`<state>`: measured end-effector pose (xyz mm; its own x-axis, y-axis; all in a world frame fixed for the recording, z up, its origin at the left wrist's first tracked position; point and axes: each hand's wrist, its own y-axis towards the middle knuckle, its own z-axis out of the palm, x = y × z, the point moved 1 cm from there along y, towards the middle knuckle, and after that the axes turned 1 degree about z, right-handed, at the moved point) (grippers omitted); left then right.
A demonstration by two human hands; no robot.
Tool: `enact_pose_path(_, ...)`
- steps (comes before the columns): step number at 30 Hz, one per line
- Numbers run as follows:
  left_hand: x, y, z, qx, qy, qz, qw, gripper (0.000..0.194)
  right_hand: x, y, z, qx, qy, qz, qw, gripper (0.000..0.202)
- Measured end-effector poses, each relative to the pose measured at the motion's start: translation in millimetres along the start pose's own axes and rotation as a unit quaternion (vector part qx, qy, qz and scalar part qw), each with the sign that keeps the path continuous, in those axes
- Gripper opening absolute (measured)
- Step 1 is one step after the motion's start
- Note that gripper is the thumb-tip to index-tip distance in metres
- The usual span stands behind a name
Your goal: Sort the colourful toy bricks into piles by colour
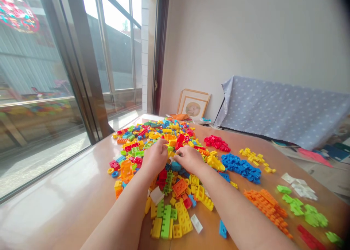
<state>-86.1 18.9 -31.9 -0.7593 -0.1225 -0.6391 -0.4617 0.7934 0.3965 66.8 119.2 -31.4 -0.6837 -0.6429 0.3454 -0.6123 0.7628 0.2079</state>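
Observation:
Both hands are over a large mixed heap of plastic building bricks [180,213] on a brown table [82,191]. My left hand [155,155] is in the middle of the heap, its fingers curled inward; anything in them is hidden. Just to its right, my right hand [189,158] has thumb and fingers drawn together, and what they grip is too small to name. A blue brick [175,166] lies below the gap between the hands. A red piece [179,141] sits just beyond them. Near my left wrist lies an orange piece [126,170].
Sorted piles lie to the right: red [217,143], blue [242,167], yellow [252,156], orange [266,208], white [302,188] and green [311,214] pieces. A glass window [35,78] borders the left side. Beyond the table are a framed picture [193,107] and a dotted cloth [281,108].

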Motion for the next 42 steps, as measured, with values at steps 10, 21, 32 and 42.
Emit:
enact_pose_path(10,-37,-11,-16.2,0.083,-0.274,0.046,0.957,0.034,-6,-16,-19,0.087,0.698,0.077,0.706,0.027)
enact_pose_path(21,-47,-18,-4.2,0.092,-0.297,0.113,0.944,0.027,0,-36,-18,0.111,0.778,0.099,0.611,0.021)
enact_pose_path(32,-43,-17,10.0,0.065,-0.083,0.234,0.967,0.019,-4,-56,-30,-0.031,0.637,0.116,0.761,0.037)
enact_pose_path(42,-38,-14,7.3,0.058,-0.044,0.205,0.976,0.03,-101,-55,-85,-0.166,0.575,0.225,0.769,0.028)
